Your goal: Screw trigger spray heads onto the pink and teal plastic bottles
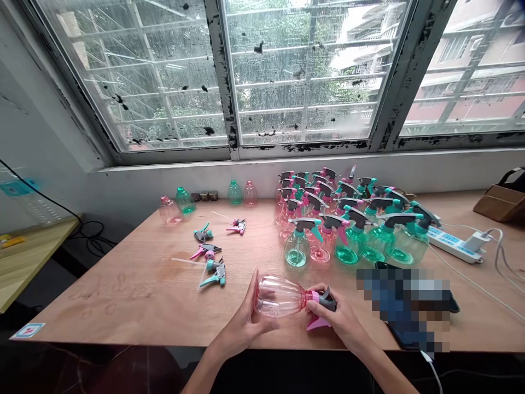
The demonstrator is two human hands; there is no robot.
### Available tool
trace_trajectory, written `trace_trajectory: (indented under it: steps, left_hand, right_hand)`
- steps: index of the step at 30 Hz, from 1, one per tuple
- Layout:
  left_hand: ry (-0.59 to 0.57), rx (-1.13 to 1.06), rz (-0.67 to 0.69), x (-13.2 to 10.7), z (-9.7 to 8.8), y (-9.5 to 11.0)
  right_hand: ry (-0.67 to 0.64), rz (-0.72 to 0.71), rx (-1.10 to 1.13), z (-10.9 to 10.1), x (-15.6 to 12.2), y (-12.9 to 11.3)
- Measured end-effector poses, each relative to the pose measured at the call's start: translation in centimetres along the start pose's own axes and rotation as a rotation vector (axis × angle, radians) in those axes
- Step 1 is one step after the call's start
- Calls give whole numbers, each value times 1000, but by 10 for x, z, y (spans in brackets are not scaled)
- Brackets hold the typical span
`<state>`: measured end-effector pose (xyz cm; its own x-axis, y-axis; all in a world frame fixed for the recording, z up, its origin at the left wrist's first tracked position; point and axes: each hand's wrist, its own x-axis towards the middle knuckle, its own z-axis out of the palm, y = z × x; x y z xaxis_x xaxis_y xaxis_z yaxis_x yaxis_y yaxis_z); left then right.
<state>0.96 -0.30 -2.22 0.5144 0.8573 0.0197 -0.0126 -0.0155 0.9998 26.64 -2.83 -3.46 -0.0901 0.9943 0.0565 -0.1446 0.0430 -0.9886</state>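
Pink and see-through, the bottle (281,296) is held sideways above the bench's (123,306) near edge, left hand (249,319) cupped round its base, right hand (342,316) clamped on the spray head (327,300) at its neck. Keeping the two in line while turning gently should help them seat straight. Counted: four loose spray heads (220,272), four headless bottles (235,194) toward the far edge, three dark blocks (204,196); the headed bottles (379,243), toward the far right corner, crowd too tightly to count.

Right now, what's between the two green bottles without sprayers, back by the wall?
Small dark blocks sit between the left green bottle and the right green bottle in the head view.
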Motion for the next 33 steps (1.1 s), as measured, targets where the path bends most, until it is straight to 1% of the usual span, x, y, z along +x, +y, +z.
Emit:
trace_trajectory:
  steps: [5, 10, 14, 17, 20, 24, 27, 33]
  left_hand:
    - [3, -30, -27, -1, 1, 1]
    - [-7, 24, 15, -1, 1, 4]
    - [2, 47, 10, 0, 1, 4]
    - [11, 5, -10, 1, 1, 3]
    - [-8, -22, -3, 1, 1, 3]
    - [-9, 46, 24, 0, 1, 4]
    - [-8, 81, 57, -1, 0, 4]
    - [-12, 24, 1, 0, 0, 1]
  right_hand:
    - [11, 3, -24, 0, 1, 1]
    - [63, 20, 22, -1, 2, 6]
    - [37, 8, 33, 0, 2, 4]
    - [15, 0, 0, 1, 1, 1]
    - [11, -6, -22, 1, 1, -1]
    - [45, 2, 14, 1, 1, -1]
    - [37, 9, 10, 2, 1, -1]
    - [21, 0, -4, 2, 1, -1]
